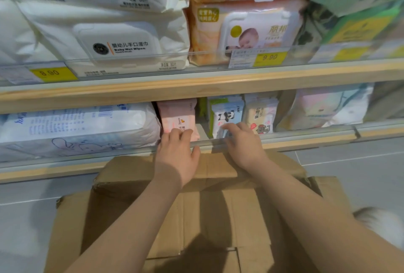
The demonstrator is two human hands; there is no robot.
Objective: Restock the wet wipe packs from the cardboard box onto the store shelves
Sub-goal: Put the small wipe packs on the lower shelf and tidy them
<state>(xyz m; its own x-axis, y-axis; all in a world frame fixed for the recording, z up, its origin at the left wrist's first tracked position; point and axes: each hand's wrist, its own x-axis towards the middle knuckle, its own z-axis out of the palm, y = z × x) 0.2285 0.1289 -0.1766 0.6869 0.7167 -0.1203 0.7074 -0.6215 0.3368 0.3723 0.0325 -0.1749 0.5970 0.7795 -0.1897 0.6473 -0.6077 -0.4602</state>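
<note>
One head-worn view, looking forward and down, close to the lower shelf; edges blur, perhaps wide-angle distortion.

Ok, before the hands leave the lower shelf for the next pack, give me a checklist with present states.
1. Pink pack is on the lower shelf, behind its front rail: ok.
2. Left hand has let go of the pink pack: not ok, fingers rest on its front.
3. Right hand is off the panda pack: not ok, fingertips touch it.
4. Gap between pink and panda packs is free for more: ok.
5. Cardboard box is open below the hands: ok.
6. Packs are left in the box: cannot tell.
</note>
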